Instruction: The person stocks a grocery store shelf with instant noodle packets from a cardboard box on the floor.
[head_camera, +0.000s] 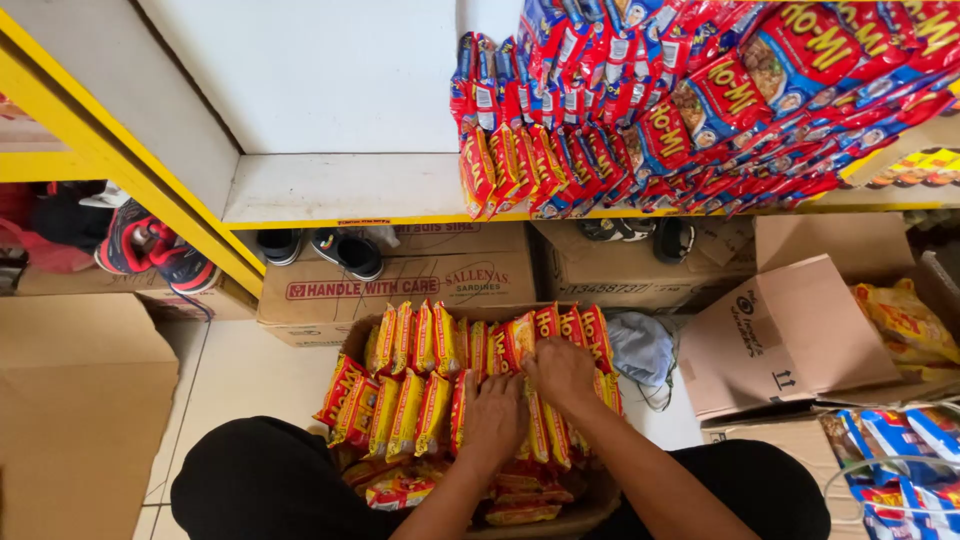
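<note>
Both hands in open carton on floor btwn knees: left hand & right hand each clenched on upright yellow-red noodle packets, side by side. White shelf above w/ red-blue packets stacked at right.

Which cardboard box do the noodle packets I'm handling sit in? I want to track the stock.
The open carton between your knees, packed with upright yellow-and-red noodle packets; both hands rest on them. The other boxes hold none in those colours.
</note>
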